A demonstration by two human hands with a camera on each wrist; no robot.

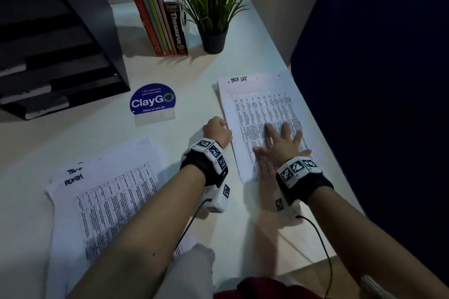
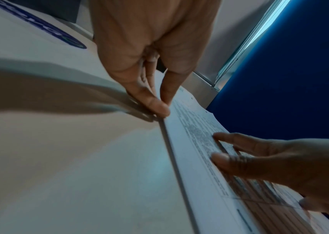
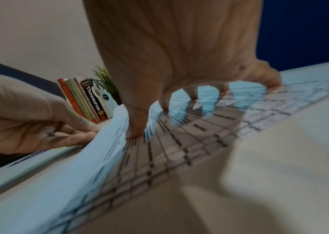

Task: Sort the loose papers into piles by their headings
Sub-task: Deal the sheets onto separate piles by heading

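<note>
Now: two paper piles [image 1: 261, 114] | left hand [image 1: 216, 130] pinches right pile's edge | right hand [image 1: 283, 143] spread flat atop

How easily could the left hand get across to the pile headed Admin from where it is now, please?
Probably easily: the left hand only pinches the task-list pile's edge, and bare desk lies between it and the Admin pile.

The head view looks steeply down from above the white tabletop [image 1: 184, 73], forward over both forearms. The left wrist view skims low along the left hand [image 2: 139, 63] toward the blue partition wall [image 2: 289, 79]. The right wrist view sits close under the right hand [image 3: 179, 63]. All three share the white printed paper pile headed in handwriting [image 1: 257, 114]
</note>
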